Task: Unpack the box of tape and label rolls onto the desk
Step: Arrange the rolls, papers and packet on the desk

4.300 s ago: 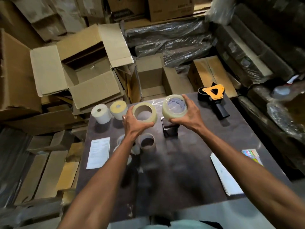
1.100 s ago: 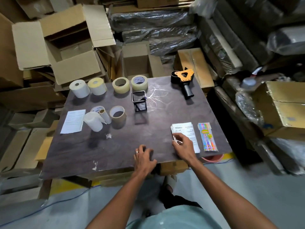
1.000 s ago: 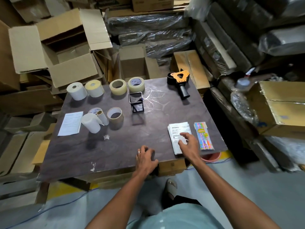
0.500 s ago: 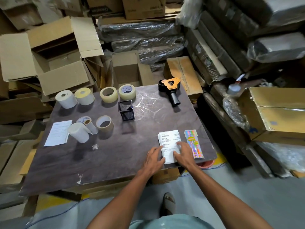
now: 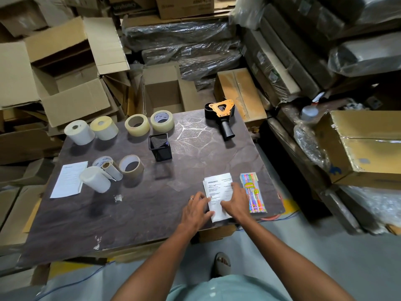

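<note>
head view: both hands laid flat, fingers spread, left hand (image 5: 196, 210) and right hand (image 5: 235, 202) pressing on the paper stack (image 5: 217, 187) near the front edge of the desk (image 5: 152, 213). could slide sheets off that edge if pushed carelessly. tape rolls (image 5: 149, 122) and label rolls (image 5: 90, 130) already standing along the far side, well apart from the hands. pen pack (image 5: 253, 193) just beside the papers, crowding the right. mesh cup (image 5: 160, 146) and tape dispenser (image 5: 222, 116) farther back.

Both hands flat on paper stack (image 5: 217, 187): left hand (image 5: 196, 208), right hand (image 5: 235, 203); tape rolls (image 5: 149, 123) upright at desk (image 5: 152, 213) far edge, seemingly clear.
</note>
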A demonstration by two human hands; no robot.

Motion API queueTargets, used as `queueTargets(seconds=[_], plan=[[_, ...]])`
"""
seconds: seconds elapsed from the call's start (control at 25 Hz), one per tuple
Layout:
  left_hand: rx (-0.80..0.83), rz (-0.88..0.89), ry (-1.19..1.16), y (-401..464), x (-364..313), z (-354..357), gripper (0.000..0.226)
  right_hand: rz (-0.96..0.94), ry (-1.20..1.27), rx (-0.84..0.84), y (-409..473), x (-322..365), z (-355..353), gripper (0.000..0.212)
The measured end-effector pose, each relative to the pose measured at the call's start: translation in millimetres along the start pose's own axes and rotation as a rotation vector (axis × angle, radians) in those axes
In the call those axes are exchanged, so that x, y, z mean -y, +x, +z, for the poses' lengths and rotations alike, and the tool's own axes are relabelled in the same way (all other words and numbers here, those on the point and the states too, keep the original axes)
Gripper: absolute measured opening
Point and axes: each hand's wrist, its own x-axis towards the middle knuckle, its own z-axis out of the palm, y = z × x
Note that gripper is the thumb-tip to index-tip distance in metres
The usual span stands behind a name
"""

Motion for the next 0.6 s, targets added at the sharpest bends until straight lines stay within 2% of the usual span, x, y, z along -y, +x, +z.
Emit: queueTargets(seconds=[0.12, 0.2, 0.32, 0.44, 0.52, 0.6], plan=[[-0.016, 0.018, 0.012, 1.6, 2.9, -0.6, 0.058, 0.158, 0.227, 0.003, 12.6, 10.3, -7.6, 0.088], [-0.020, 0.016, 0.005, 3.4, 3.5, -0.1, 0.058, 0.170, 0.276, 0.044, 16.2, 13.0, -8.1, 0.079], [-0.034, 0.004, -0.005, 3.3, 5.1, 2.1, 0.057, 0.139, 0.186, 0.084, 15.3, 11.4, -4.5, 0.053], [-0.046, 0.001, -0.016, 3.5, 6.4, 4.2, 0.055, 0.096, -0.032, -0.014, 7.5, 10.0, 1.6, 0.055], [-0.055, -0.001, -0.032, 3.9, 7.1, 3.9, 0.054, 0.052, 0.010, -0.029, 6.1, 12.7, 3.0, 0.054], [-0.058, -0.003, -0.036, 4.1, 8.3, 4.2, 0.053, 0.047, 0.167, 0.006, 5.9, 17.5, -1.5, 0.052]])
